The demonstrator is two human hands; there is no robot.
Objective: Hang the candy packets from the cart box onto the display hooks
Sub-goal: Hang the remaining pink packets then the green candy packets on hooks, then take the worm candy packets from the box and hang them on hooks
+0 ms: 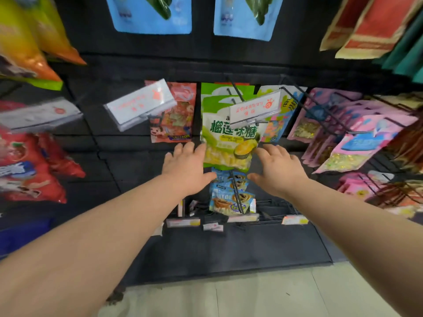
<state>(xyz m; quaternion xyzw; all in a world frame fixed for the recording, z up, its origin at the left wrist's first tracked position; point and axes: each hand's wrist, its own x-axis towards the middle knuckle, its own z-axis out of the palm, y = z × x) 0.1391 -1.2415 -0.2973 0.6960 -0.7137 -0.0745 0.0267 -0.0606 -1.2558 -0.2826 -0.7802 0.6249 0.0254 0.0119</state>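
The person stands close to the black display wall and reaches out with both bare arms to the green durian candy packet [229,138]. It hangs on a black display hook [237,93] in the middle row, and at least one more green packet hangs behind it on the same hook.

The left grip [186,167] is spread wide with straight fingers, and its fingertips touch the lower left edge of the packet. The right grip [278,171] is also wide, with loosely bent fingers, just beside the lower right edge. I cannot tell if it touches the film. Neither one holds anything.

A white price tag holder [254,108] sits at the front end of the hook, over the top part of the packet. Blue snack packets [231,195] hang on the hook below, and pink packets [357,138] hang to the right. The cart box is not in view.

To my judgement, this packet is on its hook, and the step in hand is to straighten it so that it faces forward. The next move, I think, calls for drawing both arms back without pulling the packet along, then turning to the cart box for another packet. The hole of that one must pass the tag holder at the hook's tip, so it needs careful aim.
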